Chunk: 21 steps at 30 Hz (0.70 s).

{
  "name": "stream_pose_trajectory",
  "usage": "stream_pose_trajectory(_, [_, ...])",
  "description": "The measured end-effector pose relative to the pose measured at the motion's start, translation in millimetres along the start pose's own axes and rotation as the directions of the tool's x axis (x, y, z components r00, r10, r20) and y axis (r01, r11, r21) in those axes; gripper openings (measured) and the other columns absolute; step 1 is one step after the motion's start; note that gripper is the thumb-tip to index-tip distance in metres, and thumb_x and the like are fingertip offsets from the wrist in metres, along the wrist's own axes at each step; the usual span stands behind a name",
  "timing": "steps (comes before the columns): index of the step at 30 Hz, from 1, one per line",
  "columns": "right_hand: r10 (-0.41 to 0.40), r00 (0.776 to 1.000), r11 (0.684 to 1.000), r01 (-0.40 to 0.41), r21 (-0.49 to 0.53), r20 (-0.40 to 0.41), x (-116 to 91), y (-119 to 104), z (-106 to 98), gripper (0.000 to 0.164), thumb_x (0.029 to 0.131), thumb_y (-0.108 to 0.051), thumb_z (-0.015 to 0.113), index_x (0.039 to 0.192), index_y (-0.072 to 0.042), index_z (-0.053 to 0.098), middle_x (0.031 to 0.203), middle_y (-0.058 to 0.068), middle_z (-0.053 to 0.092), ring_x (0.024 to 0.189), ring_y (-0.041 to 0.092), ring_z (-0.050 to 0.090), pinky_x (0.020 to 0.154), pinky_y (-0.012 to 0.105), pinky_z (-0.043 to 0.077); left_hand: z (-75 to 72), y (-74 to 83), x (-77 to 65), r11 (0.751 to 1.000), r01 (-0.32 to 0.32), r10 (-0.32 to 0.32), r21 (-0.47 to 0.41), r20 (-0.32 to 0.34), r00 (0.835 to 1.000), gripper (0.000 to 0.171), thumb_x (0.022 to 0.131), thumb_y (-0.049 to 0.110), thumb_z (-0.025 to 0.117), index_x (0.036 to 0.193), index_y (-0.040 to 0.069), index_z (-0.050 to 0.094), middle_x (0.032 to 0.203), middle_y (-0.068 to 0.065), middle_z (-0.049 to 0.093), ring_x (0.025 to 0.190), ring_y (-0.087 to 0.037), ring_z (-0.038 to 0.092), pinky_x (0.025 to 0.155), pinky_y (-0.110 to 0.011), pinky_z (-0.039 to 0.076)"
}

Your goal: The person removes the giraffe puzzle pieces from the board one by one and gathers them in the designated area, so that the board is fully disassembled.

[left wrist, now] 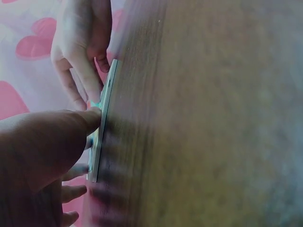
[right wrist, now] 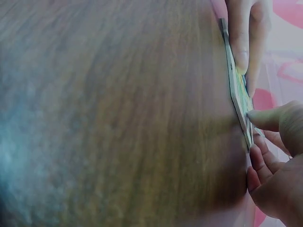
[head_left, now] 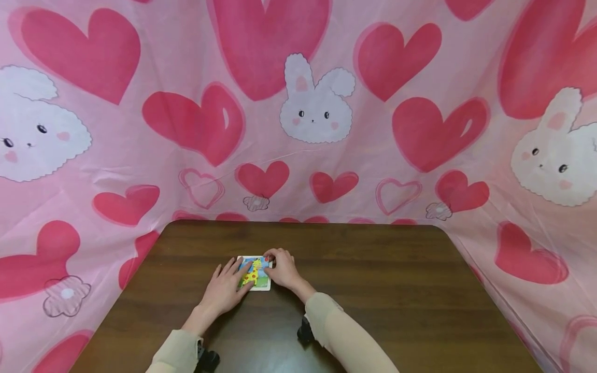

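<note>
A dark wooden surface (head_left: 373,290) sits inside pink heart-and-bunny curtains (head_left: 186,129). Left hand (head_left: 227,287) lies flat-fingered on a giraffe card (head_left: 259,277); right hand (head_left: 282,269) pinches its edge.

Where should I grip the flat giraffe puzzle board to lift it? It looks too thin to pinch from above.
Probably the near edge of the giraffe puzzle board, coming in low from the person's side. It lies flat on the wooden table, so only its thin rim offers purchase. The left hand rests on its left part, the right hand on its far right corner; the near edge shows bare.
</note>
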State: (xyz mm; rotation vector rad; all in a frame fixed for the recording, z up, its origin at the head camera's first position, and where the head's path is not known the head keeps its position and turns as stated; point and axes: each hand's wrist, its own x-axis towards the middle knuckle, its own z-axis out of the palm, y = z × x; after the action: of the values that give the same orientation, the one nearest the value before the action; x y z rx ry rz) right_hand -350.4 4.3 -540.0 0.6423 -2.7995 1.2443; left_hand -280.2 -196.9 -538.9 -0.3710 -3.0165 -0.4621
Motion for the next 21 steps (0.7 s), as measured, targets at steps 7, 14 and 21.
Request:
stream_pose_trajectory(7, [0.006, 1.0, 1.0, -0.006, 0.01, -0.002, -1, 0, 1, 0.029, 0.095, -0.006, 0.082, 0.123, -0.002, 0.077, 0.104, 0.007, 0.07, 0.095, 0.018, 0.056, 0.092, 0.037, 0.038, 0.9, -0.7, 0.9, 1.0, 0.0, 0.001, -0.01, 0.004, 1.0, 0.064, 0.107, 0.042, 0.07, 0.161, 0.01, 0.057, 0.169, -0.025, 0.05, 0.16, -0.052, 0.042, 0.128, -0.078, 0.03])
stream_pose_trajectory(14, [-0.004, 1.0, 0.999, 0.003, -0.038, -0.004, -3, -1, 2, 0.033, 0.095, -0.01, 0.083, 0.126, -0.002, 0.077, 0.107, 0.007, 0.07, 0.098, 0.02, 0.058, 0.09, 0.036, 0.039, 10.4, -5.4, 1.7, 0.999, -0.03, 0.028, -0.032, -0.042, 0.999, 0.063, 0.106, 0.043, 0.071, 0.159, 0.011, 0.059, 0.166, -0.027, 0.052, 0.157, -0.055, 0.044, 0.126, -0.079, 0.032])
stream_pose_trajectory(21, [-0.017, 1.0, 0.998, 0.017, -0.055, 0.002, -2, -1, 2, 0.032, 0.096, -0.011, 0.083, 0.126, -0.002, 0.077, 0.108, 0.008, 0.069, 0.1, 0.02, 0.056, 0.093, 0.037, 0.041, 11.2, -6.7, 1.6, 0.999, -0.026, 0.024, -0.029, -0.046, 0.999, 0.063, 0.106, 0.041, 0.071, 0.159, 0.01, 0.058, 0.167, -0.027, 0.051, 0.157, -0.055, 0.044, 0.126, -0.079, 0.032])
